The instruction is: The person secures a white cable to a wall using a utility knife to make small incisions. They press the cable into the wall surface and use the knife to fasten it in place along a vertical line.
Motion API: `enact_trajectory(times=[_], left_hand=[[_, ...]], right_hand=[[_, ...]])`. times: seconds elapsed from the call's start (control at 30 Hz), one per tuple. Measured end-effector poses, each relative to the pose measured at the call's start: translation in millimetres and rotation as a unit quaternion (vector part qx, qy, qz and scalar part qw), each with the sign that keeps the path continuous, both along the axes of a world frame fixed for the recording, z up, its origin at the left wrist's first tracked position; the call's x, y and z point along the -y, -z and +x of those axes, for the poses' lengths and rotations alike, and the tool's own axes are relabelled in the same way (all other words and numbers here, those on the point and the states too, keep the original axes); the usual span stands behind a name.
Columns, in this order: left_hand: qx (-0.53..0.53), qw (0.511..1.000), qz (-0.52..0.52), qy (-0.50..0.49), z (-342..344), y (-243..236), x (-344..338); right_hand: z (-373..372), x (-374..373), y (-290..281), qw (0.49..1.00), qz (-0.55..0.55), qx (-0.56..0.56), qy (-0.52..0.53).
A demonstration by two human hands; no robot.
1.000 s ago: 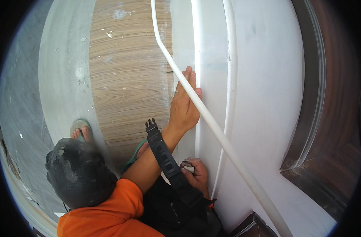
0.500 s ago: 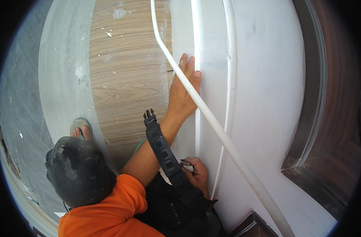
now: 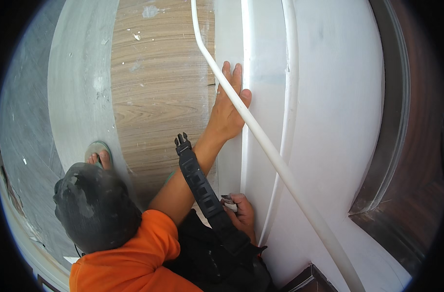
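Note:
My left hand (image 3: pixel 228 114) lies palm down with its fingers stretched out, against the pale strip (image 3: pixel 229 160) beside the wall. A long white tube (image 3: pixel 275 158) runs diagonally across the picture, passing in front of the left hand near the wrist and thumb. Lower down, my right hand (image 3: pixel 243 214) is closed round a small whitish piece with a dark edge (image 3: pixel 229 203); its exact kind cannot be made out. A black strap with a buckle (image 3: pixel 198 180) hangs across my left forearm and hides part of it.
White mouldings (image 3: pixel 246 48) run along the white wall (image 3: pixel 334 112). At the right is a dark brown frame (image 3: pixel 394 117). Wood-patterned flooring (image 3: pixel 159 87) with pale specks lies to the left. My dark-covered knee (image 3: pixel 98 207) and sandalled foot (image 3: pixel 99 155) are at the lower left.
The view has shifted slightly, so the wall and tube appear a little farther right. My left hand remains flat near the moulding; the right still grips the small piece.

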State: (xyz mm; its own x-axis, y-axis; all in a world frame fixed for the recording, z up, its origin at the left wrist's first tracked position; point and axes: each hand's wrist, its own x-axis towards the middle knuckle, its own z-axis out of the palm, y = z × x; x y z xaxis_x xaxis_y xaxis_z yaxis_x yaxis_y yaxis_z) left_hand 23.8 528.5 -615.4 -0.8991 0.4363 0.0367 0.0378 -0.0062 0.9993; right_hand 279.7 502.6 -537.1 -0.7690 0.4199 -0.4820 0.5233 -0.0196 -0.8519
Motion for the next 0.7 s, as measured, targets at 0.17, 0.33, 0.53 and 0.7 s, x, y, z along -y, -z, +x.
enact_trajectory(times=[0.17,0.33,0.53,0.7], left_hand=[[0.003,1.0,-0.012,0.001,-0.6,0.2,-0.8],[-0.018,1.0,-0.013,-0.004,-1.3,3.6,-3.3],[-0.007,1.0,-0.023,0.0,-4.1,-2.1,-3.3],[-0.006,1.0,-0.01,0.008,16.7,2.0,7.5]], right_hand=[[-14.4,-0.7,-12.7,0.999,-0.017,0.023,-0.018],[-18.6,0.5,-18.0,0.994,-0.002,0.104,-0.017],[-15.8,0.9,-14.8,0.992,-0.022,0.12,-0.008],[-22.5,1.7,-20.0,0.997,-0.026,0.071,0.001]])
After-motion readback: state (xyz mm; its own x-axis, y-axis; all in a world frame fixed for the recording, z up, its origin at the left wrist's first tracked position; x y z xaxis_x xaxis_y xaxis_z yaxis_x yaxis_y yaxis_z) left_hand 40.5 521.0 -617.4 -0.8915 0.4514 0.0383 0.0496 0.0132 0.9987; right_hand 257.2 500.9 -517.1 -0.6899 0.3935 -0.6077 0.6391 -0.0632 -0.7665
